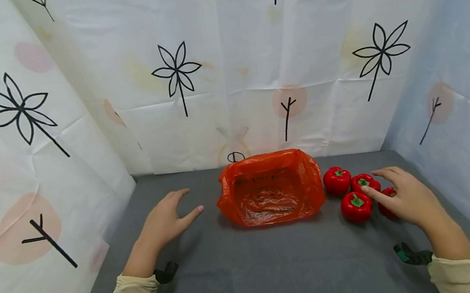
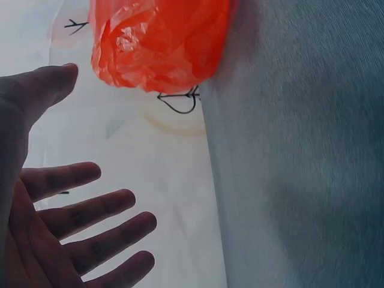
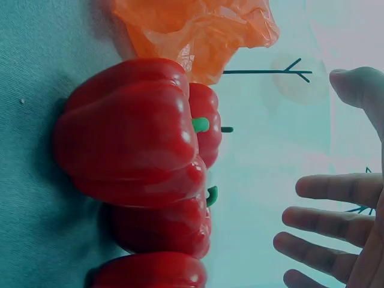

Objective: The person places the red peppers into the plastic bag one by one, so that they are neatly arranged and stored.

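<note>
An orange-red plastic bag (image 1: 274,212) stands on the grey table with its wide mouth spread toward me. To its right several red bell peppers (image 1: 356,208) with green stems sit close together. My left hand (image 1: 166,222) hovers left of the bag, fingers spread and apart from it; the left wrist view shows its palm bare. Over the peppers is my right hand (image 1: 408,197), its thumb and fingers extended, partly covering the rightmost pepper (image 1: 387,209). In the right wrist view a gap separates that hand from the nearest pepper (image 3: 129,135), and it holds nothing.
White cloth walls (image 1: 226,70) printed with leaves and twigs enclose the grey tabletop (image 1: 267,273) at the back and both sides. A dark strap with a small mount (image 1: 166,272) sits at the left wrist, and a similar mount (image 1: 412,254) at the right.
</note>
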### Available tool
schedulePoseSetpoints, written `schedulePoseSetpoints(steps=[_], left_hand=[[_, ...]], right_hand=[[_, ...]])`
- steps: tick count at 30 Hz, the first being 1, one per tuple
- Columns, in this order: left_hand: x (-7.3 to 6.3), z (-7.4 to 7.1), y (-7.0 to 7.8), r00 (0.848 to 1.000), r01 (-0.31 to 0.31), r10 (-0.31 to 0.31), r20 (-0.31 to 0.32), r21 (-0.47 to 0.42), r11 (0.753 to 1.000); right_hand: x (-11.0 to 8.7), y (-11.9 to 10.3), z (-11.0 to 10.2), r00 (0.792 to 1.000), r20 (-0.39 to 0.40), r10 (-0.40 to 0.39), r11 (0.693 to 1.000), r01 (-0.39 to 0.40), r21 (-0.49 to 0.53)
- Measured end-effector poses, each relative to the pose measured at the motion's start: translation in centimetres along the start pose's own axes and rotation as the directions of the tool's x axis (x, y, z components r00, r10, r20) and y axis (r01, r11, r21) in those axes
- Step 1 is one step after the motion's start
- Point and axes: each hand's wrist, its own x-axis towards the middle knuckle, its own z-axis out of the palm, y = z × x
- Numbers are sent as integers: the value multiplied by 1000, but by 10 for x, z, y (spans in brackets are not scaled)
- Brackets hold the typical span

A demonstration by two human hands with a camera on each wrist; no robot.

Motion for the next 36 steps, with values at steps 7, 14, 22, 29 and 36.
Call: schedulePoseSetpoints(steps=[7, 14, 22, 29, 36], left_hand=[[15, 11, 11, 997, 71, -66, 33, -182, 981], [30, 29, 22, 993, 113, -99, 59, -356, 927], [43, 44, 33, 989, 142, -137, 46, -497, 856], [55, 57, 41, 985, 168, -166, 52, -536, 827], [65, 67, 51, 971, 217, -232, 48, -575, 789]], right_hand=[[-9, 0, 7, 999, -27, 29, 991, -25, 134], [-20, -2, 17, 997, -68, 47, 972, -30, 232], [-27, -11, 24, 995, -66, 78, 961, -58, 270], [-33, -12, 31, 995, -65, 73, 946, -48, 322], [-37, -13, 38, 995, -38, 95, 938, -77, 338]])
